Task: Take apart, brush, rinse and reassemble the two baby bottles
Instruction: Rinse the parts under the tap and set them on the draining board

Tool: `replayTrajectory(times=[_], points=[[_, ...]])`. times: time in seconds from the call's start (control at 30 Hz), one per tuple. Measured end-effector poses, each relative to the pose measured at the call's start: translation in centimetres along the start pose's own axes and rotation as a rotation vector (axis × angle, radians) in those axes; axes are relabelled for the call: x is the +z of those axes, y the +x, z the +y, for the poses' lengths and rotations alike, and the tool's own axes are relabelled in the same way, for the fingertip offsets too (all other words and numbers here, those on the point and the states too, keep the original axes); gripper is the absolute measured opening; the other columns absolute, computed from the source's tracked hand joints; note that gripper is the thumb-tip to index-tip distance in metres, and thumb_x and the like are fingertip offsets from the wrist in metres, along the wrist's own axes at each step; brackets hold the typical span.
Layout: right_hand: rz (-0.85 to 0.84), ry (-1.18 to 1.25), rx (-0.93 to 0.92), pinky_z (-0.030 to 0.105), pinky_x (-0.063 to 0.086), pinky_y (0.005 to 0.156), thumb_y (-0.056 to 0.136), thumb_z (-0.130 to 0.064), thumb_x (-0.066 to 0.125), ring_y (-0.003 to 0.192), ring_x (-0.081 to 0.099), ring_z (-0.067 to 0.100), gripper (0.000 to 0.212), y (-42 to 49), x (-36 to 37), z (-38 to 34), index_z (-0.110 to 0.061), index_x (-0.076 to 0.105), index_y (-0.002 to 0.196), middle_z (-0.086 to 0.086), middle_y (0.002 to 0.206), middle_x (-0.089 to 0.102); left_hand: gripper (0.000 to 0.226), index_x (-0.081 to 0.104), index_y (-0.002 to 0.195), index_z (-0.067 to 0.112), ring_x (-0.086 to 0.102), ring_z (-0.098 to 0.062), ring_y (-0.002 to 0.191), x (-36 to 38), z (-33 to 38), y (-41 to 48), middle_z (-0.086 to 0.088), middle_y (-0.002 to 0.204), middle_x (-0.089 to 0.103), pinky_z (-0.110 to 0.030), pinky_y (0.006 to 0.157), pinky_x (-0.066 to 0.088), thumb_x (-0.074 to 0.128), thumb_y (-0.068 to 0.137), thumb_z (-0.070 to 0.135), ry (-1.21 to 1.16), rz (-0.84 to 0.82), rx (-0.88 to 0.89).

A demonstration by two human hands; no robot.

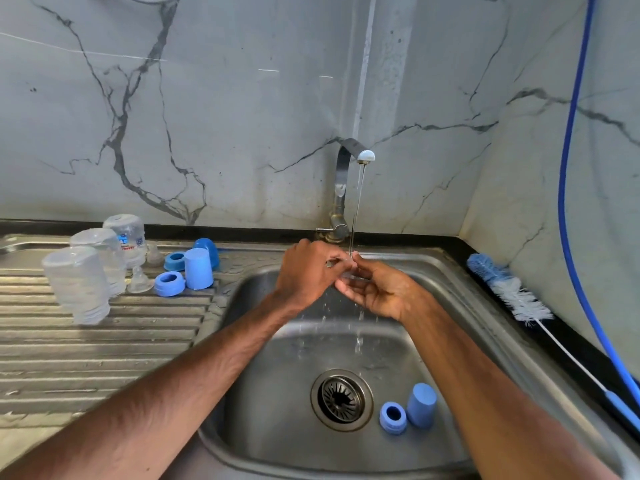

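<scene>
view: single head-worn wide-angle
facing: forward-down, onto sink (453, 266)
range: close; left hand (308, 271), right hand (375, 291) mid-frame

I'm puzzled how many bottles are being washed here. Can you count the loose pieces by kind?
Clear bottles: 3
Blue caps: 3
Blue rings: 3
Clear teats on the drainboard: 2
Small clear piece held under the tap, probably a teat: 1
Bottle brush: 1
Total: 13
</scene>
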State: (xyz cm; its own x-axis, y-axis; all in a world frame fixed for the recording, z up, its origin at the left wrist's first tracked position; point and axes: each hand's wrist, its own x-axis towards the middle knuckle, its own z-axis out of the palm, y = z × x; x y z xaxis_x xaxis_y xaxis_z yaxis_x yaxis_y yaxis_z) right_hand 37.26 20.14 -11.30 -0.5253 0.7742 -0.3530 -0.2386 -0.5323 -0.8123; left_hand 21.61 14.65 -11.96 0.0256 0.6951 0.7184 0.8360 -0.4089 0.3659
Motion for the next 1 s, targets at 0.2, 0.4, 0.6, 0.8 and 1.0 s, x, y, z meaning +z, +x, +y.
replayTrajectory(times=[0.2,0.4,0.6,0.8,1.0], points=[[0.077,0.021,-0.201,0.031,0.064,0.062,0.086,-0.011,0.078,0.073,0.077,0.023,0.025,-0.4,-0.2,-0.3,0.003,0.073,0.106,0.018,0.089,0.078,0.032,0.077,0.115,0.025,0.076,-0.017,0.096,-0.6,-0.3,-0.4,0.006,0.112,0.077,-0.035,0.080,0.060,0.055,0.105,0.045,0.037,-0.089,0.078],[0.335,-0.828,-0.684,0.025,0.059,0.085,0.077,-0.015,0.089,0.094,0.073,0.008,0.038,-0.2,0.5,0.8,-0.018,0.076,0.113,-0.007,0.103,0.077,0.029,0.067,0.096,0.002,0.067,-0.026,0.075,-0.2,-1.6,0.9,-0.012,0.085,0.071,-0.042,0.069,0.050,0.047,0.109,0.019,-0.050,-0.004,-0.288],[0.398,-0.872,-0.836,0.012,0.056,0.065,0.077,-0.019,0.091,0.083,0.069,-0.006,0.037,0.0,0.3,0.6,-0.025,0.077,0.110,-0.020,0.092,0.071,0.022,0.067,0.104,-0.008,0.071,-0.036,0.100,2.5,-1.8,5.3,-0.023,0.105,0.072,-0.052,0.090,0.059,0.048,0.100,0.002,-0.527,0.152,-0.866],[0.351,-0.884,-0.820,0.013,0.055,0.073,0.078,-0.024,0.089,0.092,0.070,-0.001,0.038,0.0,0.4,0.9,-0.026,0.075,0.113,-0.021,0.100,0.071,0.019,0.062,0.115,-0.008,0.067,-0.016,0.069,2.7,-1.8,6.3,-0.014,0.105,0.071,-0.038,0.086,0.063,0.050,0.101,-0.004,-0.865,0.283,-1.178],[0.285,-0.774,-0.734,0.038,0.062,0.087,0.087,-0.022,0.083,0.093,0.075,0.016,0.018,-0.1,0.7,0.8,-0.021,0.077,0.104,-0.005,0.097,0.079,0.025,0.068,0.123,0.007,0.069,-0.013,0.094,2.2,-0.3,7.4,-0.008,0.131,0.069,-0.024,0.075,0.060,0.054,0.102,0.003,-0.727,0.164,-0.910]])
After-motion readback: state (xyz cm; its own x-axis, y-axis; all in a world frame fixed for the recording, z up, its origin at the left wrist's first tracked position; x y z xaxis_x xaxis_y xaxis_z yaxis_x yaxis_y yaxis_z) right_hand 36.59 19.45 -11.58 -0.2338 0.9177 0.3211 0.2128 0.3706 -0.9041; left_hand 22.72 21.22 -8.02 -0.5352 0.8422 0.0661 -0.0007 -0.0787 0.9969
